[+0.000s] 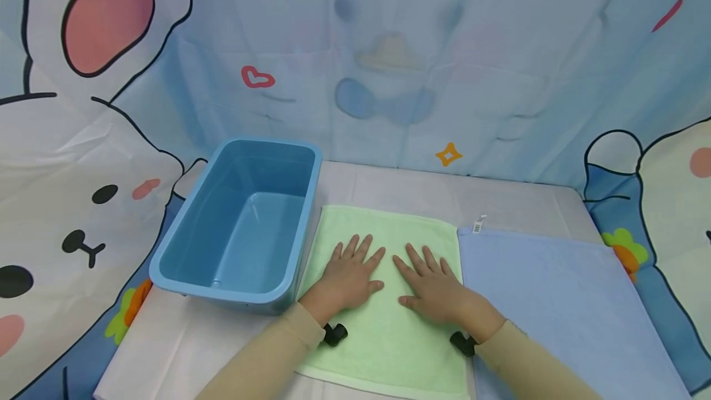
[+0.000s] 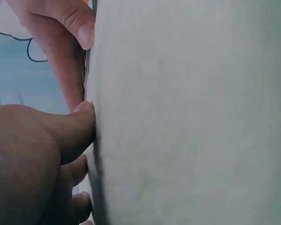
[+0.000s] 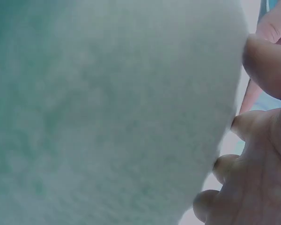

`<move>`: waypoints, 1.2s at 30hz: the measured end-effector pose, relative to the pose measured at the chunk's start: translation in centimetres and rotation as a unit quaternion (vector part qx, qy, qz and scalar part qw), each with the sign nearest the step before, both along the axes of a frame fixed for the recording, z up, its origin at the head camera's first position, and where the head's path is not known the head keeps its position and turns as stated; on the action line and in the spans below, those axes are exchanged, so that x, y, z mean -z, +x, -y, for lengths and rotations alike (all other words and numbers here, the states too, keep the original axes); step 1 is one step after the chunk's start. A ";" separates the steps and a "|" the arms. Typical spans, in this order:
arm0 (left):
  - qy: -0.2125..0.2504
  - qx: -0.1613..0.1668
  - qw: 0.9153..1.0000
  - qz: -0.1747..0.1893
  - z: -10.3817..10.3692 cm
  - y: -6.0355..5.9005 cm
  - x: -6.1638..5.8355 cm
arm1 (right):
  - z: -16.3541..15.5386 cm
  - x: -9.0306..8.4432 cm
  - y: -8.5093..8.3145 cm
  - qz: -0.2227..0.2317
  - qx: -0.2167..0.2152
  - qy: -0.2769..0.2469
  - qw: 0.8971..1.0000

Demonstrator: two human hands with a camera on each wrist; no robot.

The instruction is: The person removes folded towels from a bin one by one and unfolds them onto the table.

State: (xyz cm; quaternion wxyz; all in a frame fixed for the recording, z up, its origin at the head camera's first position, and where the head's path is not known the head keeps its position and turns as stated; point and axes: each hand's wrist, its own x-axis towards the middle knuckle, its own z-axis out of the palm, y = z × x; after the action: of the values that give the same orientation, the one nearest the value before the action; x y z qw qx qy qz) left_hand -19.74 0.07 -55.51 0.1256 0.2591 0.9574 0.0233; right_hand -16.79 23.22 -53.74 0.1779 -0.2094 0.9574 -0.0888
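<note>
A light green towel (image 1: 389,344) lies spread flat on the table, in the middle of the head view. My left hand (image 1: 347,279) rests on its left half, fingers spread and pointing away from me. On the right half my right hand (image 1: 436,292) lies with its fingers spread as well, the two thumbs facing each other. In the left wrist view the left hand (image 2: 33,145) touches the towel surface (image 2: 187,112) with its fingertips. Fingertips of the right hand (image 3: 257,154) meet the same pale cloth in the right wrist view.
Left of the green towel stands a blue plastic basin (image 1: 236,295) with nothing in it. A blue towel (image 1: 555,301) with a small white tag (image 1: 479,224) lies flat on the right. Behind the white table (image 1: 400,181) hangs a cartoon-printed cloth (image 1: 500,79).
</note>
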 end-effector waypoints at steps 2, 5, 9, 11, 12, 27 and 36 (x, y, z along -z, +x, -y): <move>0.004 -0.011 1.000 0.005 -0.1 -0.3 0.0 | 0.0 -0.1 -0.2 -0.002 0.005 0.004 1.000; 0.007 -0.027 1.000 0.012 -0.3 -0.9 -0.1 | -0.1 0.1 -0.7 -0.004 0.013 0.010 1.000; 0.009 -0.044 0.999 0.019 -0.3 -1.7 -0.2 | -0.3 0.2 -1.4 -0.002 0.024 0.009 1.000; 0.011 -0.052 0.998 0.018 -0.3 -2.1 -0.1 | -0.4 0.1 -1.7 0.005 0.035 0.004 0.999; 0.011 -0.055 0.998 0.016 -0.3 -2.3 0.0 | -0.5 0.0 -1.9 0.006 0.037 0.002 0.999; 0.027 -0.125 0.992 0.019 -0.7 -4.6 0.1 | -1.7 0.8 -5.1 0.014 0.078 0.007 0.997; 0.059 -0.176 0.983 0.014 -1.3 -6.0 0.8 | -2.0 0.8 -6.9 0.024 0.103 0.022 0.994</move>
State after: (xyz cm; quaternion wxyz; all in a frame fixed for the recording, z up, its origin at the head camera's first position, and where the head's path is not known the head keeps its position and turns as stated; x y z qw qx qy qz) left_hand -25.70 1.33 -56.30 0.1177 0.0935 0.9830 0.1051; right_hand -23.66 25.20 -54.53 0.1958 -0.1030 0.9710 -0.0907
